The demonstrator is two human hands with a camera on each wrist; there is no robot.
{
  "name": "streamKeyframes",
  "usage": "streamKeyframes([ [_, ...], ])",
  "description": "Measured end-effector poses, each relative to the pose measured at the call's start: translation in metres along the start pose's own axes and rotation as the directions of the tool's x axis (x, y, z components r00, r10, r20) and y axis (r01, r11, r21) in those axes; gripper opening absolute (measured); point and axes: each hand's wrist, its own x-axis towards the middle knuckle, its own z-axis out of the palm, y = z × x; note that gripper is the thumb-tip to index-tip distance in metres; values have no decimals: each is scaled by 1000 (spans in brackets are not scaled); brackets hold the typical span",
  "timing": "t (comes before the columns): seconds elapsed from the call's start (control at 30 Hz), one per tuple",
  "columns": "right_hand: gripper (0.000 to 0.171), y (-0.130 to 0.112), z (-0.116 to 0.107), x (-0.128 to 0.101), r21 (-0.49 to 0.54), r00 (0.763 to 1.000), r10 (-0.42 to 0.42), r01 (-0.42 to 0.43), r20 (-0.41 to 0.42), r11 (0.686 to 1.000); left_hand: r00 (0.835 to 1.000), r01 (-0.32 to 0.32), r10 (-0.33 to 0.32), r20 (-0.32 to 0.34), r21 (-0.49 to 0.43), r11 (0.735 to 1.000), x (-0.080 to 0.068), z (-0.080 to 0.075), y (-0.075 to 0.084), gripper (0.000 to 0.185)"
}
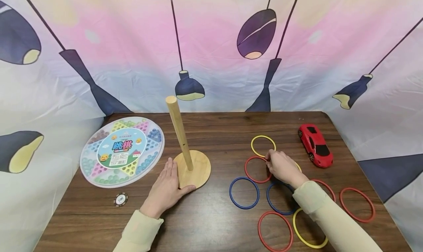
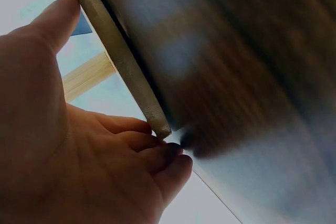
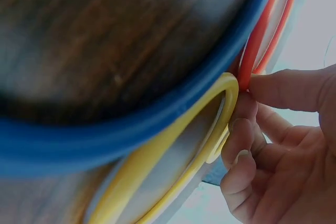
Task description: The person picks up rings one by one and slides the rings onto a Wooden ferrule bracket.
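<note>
Matt pale wooden peg stand [image 1: 192, 167], dark wood-grain table [image 1: 214, 215], glossy plastic rings [image 1: 257, 169].

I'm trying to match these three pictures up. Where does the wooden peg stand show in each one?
Head: the stand is left of centre on the table, with the left hand against its round base.
Left wrist: the base edge runs diagonally from top left, the hand against it.
Right wrist: not in it; only rings and the right hand.
Shared landmark: the dark wood table.

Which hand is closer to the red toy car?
The right hand. It rests among the rings just left of the red toy car, not touching it. The left hand lies far across the table, against the wooden peg base.
</note>
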Motion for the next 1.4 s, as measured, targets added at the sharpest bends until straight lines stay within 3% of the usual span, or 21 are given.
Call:
streamKeyframes([
  [0.67, 12, 5, -4, -3, 129, 1000, 16, -19, 24, 991, 1000, 16, -16, 25, -2, 1000, 0, 1, 0, 108],
  [0.9, 13, 6, -6, -4, 185, 1000, -8, 10, -13, 983, 1000, 3, -3, 7, 4, 1000, 0, 2, -1, 109],
  [1.4, 17, -5, -26, -3, 413, 995, -42, 76, -90, 908, 1000, -11, 11, -8, 2, 1000, -1, 2, -1, 108],
])
